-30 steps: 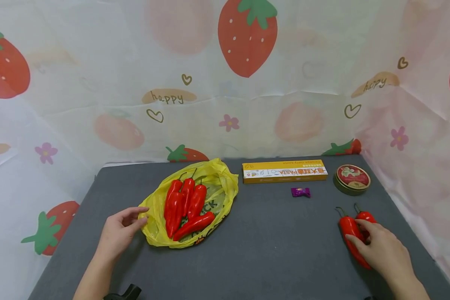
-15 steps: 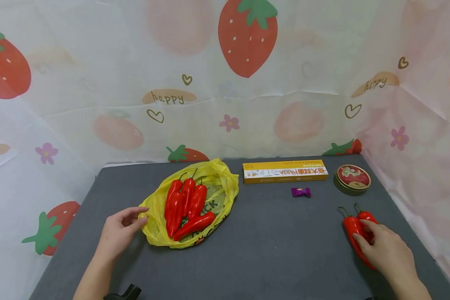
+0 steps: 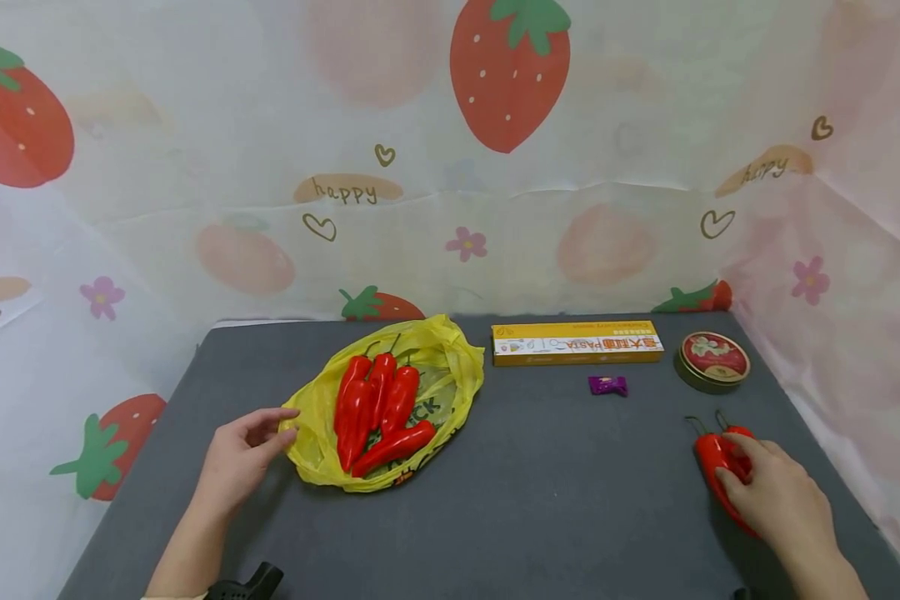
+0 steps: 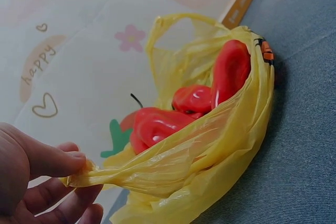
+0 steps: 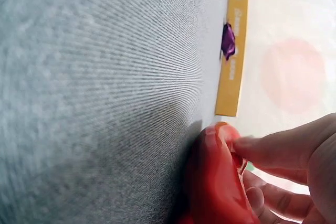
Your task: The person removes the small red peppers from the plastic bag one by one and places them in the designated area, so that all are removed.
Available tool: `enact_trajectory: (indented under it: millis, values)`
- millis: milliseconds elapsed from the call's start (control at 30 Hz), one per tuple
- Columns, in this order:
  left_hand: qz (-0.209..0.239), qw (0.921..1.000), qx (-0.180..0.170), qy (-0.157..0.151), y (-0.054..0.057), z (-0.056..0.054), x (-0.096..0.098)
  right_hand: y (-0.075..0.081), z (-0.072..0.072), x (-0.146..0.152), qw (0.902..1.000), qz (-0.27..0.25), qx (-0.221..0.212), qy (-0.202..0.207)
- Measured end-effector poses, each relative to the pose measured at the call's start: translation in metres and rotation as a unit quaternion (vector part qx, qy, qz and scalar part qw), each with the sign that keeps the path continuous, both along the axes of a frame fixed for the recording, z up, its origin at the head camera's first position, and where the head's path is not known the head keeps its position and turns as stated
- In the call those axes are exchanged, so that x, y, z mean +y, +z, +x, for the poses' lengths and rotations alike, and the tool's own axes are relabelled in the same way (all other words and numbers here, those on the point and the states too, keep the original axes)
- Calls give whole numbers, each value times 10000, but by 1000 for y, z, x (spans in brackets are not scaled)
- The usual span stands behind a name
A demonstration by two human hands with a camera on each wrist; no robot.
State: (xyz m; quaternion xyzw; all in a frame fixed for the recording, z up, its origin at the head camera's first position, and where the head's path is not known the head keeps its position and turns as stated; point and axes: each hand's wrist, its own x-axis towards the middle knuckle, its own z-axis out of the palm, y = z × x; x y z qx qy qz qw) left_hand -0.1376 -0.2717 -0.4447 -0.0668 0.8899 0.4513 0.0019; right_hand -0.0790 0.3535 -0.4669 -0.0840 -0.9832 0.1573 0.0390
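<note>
In the head view my left hand (image 3: 238, 457) is at the left rim of a yellow plastic bag (image 3: 311, 450). The left wrist view shows its thumb and fingers pinching a gathered edge of the bag (image 4: 152, 177). Several glossy red chili peppers (image 3: 399, 398) with dark stems lie inside the spread bag. At the right, my right hand (image 3: 783, 496) curls over two red chili peppers lying side by side. Its thumb and fingers pinch the nearer-left chili pepper (image 3: 712, 457); the other chili pepper (image 3: 738, 431) is mostly hidden under the fingers. The right wrist view shows the thumb pressed against a chili pepper (image 5: 220, 182).
A yellow pasta box (image 3: 577, 343) lies along the back of the dark grey table (image 3: 540, 517). In front of it is a purple wrapped candy (image 3: 607, 385). A round tin with a red lid (image 3: 714, 357) stands behind the right hand. A strawberry-print cloth (image 3: 510, 208) hangs behind.
The right hand and the left one of its two chili peppers have shifted slightly right, closer to the other pepper. The left hand keeps its place at the bag. The head view has turned slightly.
</note>
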Motion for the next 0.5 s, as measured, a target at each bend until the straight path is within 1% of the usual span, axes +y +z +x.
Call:
enact_trajectory:
  millis: [100,267,500]
  values:
    - [12,10000,-4,-1,0,-1,1,-1,2,1,9998,-2,172,30]
    - [15,10000,-29,9,1,-1,2,0,2,0,9996,-34,262,32]
    - [-19,10000,-55,-3,1,0,3,10,1,-11,9995,-89,274,118]
